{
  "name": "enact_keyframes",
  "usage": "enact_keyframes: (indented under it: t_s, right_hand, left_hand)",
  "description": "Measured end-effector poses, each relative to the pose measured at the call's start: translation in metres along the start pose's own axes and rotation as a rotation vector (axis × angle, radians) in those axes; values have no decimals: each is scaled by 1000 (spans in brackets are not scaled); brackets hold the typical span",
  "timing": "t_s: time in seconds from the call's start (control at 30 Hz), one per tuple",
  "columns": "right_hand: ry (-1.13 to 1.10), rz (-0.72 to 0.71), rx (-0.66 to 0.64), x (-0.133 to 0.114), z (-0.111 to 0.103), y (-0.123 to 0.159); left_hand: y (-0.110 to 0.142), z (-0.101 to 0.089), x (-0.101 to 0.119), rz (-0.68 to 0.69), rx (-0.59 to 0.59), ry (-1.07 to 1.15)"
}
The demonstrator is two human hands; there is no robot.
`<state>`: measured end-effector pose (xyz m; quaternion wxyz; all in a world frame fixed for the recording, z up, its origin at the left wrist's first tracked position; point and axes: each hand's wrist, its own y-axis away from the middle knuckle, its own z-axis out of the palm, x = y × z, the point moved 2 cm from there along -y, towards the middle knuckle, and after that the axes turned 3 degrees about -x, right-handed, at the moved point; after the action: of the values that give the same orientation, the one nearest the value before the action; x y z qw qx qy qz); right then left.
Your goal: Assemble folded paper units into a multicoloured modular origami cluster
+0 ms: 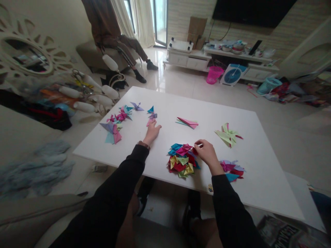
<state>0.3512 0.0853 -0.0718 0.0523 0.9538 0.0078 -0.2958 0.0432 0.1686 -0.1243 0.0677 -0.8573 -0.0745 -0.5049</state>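
Note:
My left hand (152, 133) reaches forward over the white table (165, 103), thumb held apart. Its fingertips are at a pink folded paper (149, 122), beside a purple folded paper (153, 116) and a blue one (150, 109). Close to the near edge lies a heap of colourful folded papers (183, 160) in red, yellow, green and blue. At the right side of that heap, my right hand (207, 151) has its fingers pinched on a dark red folded paper (194, 151), partly covered by the fingers.
Paper cranes (121, 115) cluster at the table's left. Long folded strips (187, 123) lie mid-table, with green folded papers (227, 134) and another small pile (233, 170) to the right. A white-shaded lamp (110, 92) stands left; a person (113, 31) sits beyond.

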Motion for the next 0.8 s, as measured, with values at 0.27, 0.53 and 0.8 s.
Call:
enact_keyframes:
  t_s: [0.27, 0.53, 0.8]
  right_hand:
    - [-383, 21, 92, -19, 3, 2]
    - [-416, 19, 414, -23, -2, 1]
    - [-464, -59, 343, -25, 12, 1]
  left_hand:
    - [49, 2, 70, 504, -165, -156]
    - [74, 7, 99, 792, -316, -207]
    - [83, 12, 106, 821, -380, -232]
